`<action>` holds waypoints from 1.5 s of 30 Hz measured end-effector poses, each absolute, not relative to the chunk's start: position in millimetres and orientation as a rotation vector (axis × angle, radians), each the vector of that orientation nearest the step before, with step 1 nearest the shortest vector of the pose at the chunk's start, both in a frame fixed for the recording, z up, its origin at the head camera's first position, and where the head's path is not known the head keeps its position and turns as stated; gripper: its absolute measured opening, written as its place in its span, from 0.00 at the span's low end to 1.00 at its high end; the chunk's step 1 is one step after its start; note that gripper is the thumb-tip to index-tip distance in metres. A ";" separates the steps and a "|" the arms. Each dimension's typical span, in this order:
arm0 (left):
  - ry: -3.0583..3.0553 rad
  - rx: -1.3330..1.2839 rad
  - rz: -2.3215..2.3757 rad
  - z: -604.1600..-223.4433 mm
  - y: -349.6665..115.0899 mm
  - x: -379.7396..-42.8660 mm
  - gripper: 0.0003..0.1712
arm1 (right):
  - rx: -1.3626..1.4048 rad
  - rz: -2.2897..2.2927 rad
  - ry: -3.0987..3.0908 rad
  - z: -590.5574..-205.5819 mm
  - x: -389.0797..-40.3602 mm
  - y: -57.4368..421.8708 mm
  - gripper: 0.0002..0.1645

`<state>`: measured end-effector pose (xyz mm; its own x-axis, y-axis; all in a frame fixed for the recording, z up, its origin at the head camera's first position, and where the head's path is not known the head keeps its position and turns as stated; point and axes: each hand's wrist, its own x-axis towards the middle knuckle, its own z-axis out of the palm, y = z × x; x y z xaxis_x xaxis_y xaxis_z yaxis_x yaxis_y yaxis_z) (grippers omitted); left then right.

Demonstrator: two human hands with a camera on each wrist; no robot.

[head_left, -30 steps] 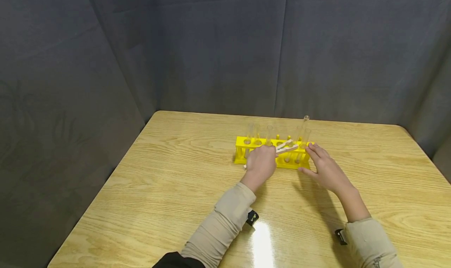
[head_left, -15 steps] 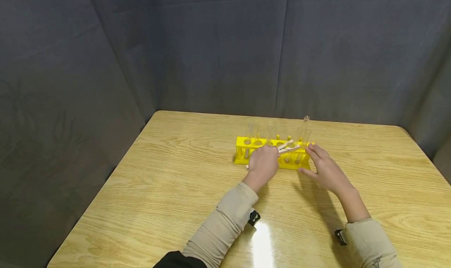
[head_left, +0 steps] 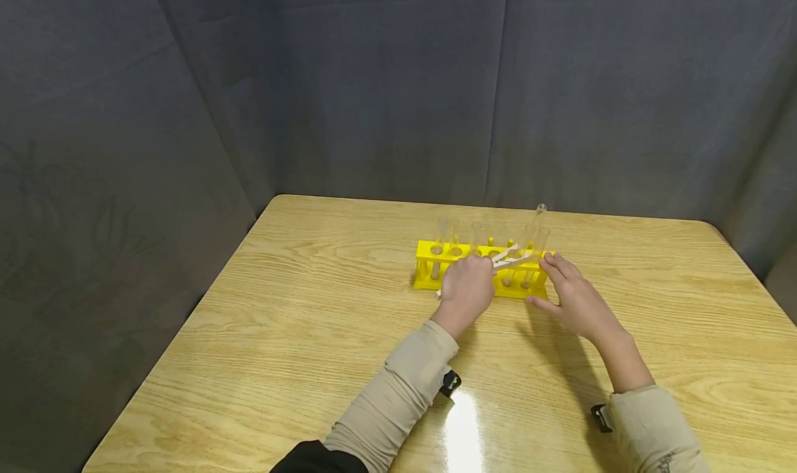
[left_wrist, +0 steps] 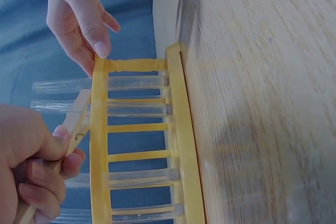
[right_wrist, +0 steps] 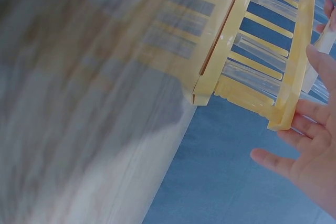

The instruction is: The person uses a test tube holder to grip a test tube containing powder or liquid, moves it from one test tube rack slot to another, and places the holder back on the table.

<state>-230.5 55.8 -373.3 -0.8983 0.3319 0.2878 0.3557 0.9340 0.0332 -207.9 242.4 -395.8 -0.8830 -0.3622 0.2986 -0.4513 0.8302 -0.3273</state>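
Observation:
My left hand (head_left: 467, 283) grips a wooden test tube holder (left_wrist: 79, 116), its fingers curled round the handle. The holder's two prongs spread in a V toward the right, just above the top bar of a yellow test tube rack (head_left: 426, 254). Their tips come close to the clear test tubes (left_wrist: 139, 82) at the rack's right end; whether they surround one cannot be told. My right hand (head_left: 579, 300) has its fingers extended and rests its fingertips on the rack's right end, thumb apart from the fingers. Its palm shows in the right wrist view, beside the rack (right_wrist: 291, 98).
Several test tubes stand in the rack's holes, and one glass rim (head_left: 542, 208) rises higher than the others. Short yellow pegs (head_left: 490, 242) line the rack's back. The wooden table (head_left: 299, 307) ends at a dark curtain (head_left: 386, 99).
My left hand has shifted slightly to the right with the test tube holder, its prongs now nearer the right-hand tubes. My right hand and the rack stay in place.

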 end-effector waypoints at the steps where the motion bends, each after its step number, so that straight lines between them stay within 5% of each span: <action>1: -2.811 -0.512 -0.127 -373.2 55.9 -230.6 0.10 | 0.625 0.581 -2.792 -395.7 -207.9 242.3 0.42; 45: -2.844 -0.478 -0.213 -375.0 63.8 -232.1 0.07 | 0.623 0.582 -2.803 -395.3 -208.1 243.9 0.43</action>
